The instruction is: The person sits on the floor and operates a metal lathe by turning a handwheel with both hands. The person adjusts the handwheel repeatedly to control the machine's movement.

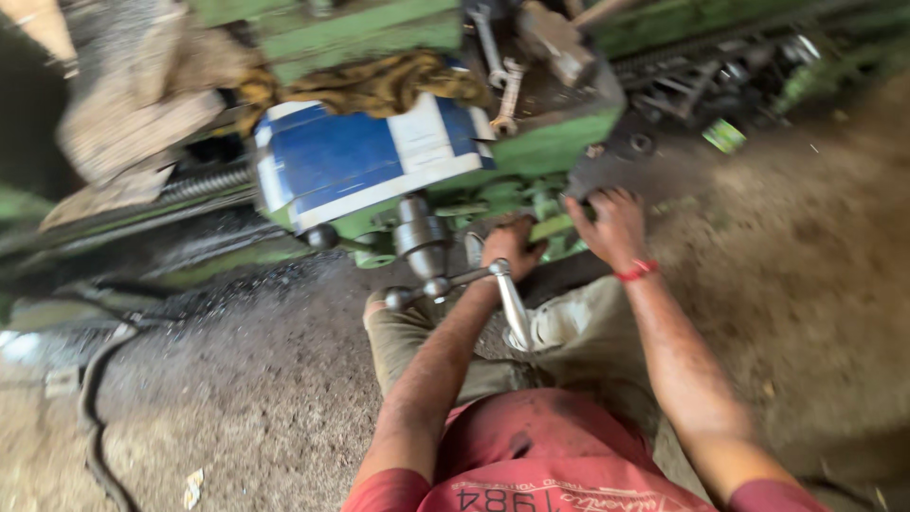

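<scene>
Cable (90, 398) snakes over the dusty floor (265, 398) at the far left, well apart from both hands, below a threaded screw shaft (204, 180) that runs along the green machine (531, 152). Toward the hands sits a blue and white cover (360, 161) with a crumpled yellow-brown rag (379, 83) on top of it. Under the cover hangs a grey metal hub (422, 237) with spoke handles; one spoke, a bright metal lever (510, 303), slants down just below the left hand.

The left hand (512, 245) is pressed against the lower edge of the machine, fingers curled in toward the green casting; the blur hides whether it grips anything. Above it, on the machine's top, lie spanners (502, 81), well apart from the hands.

The right hand (611, 228), just beside the left and slightly higher, carries a red band (637, 271) at the wrist. Its fingers are spread and rest on a dark flat metal part (607, 166) at the machine's edge, touching it rather than closing round it. Further right, a small green scrap (725, 136) lies on the ground near the machine's dark chain-like parts (701, 71).
</scene>
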